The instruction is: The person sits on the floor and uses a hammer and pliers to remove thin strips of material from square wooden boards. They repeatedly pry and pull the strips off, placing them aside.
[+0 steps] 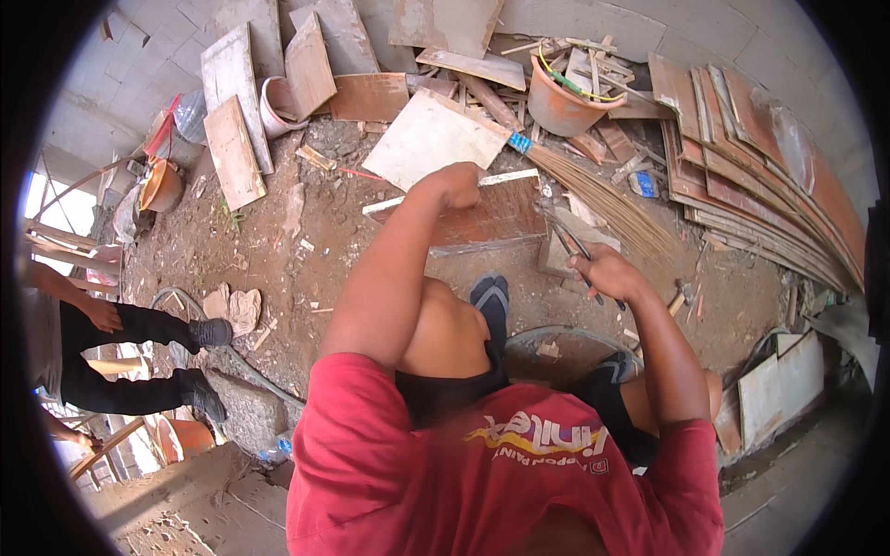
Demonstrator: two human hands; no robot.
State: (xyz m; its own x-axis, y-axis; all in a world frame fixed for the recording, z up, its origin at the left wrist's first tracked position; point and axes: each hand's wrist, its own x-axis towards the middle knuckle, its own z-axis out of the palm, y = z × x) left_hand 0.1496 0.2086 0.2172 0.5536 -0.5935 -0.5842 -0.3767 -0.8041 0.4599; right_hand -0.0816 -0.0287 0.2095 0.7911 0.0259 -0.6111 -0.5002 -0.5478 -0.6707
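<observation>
**Holding a brown, pale-edged wooden board [496, 213] and a dark, long-handled metal tool [577, 243]**

Has the bare left hand [461, 185] curled at the board's pale upper edge. Clasps the tool in the bare right hand [609, 271], pointing it toward the board's right end; cannot tell whether touching. Just beyond the board, shows a flat whitish rectangular panel [436, 141] on brown dirt ground [269, 259], near a straw-coloured stick broom [593, 193]. Farther off, shows an orange plastic bucket [561, 109] heaped with wood scraps [593, 67]; at right, a stack of reddish-brown sheets [742, 171]. At left, includes a co-worker in black trousers [130, 324].
</observation>
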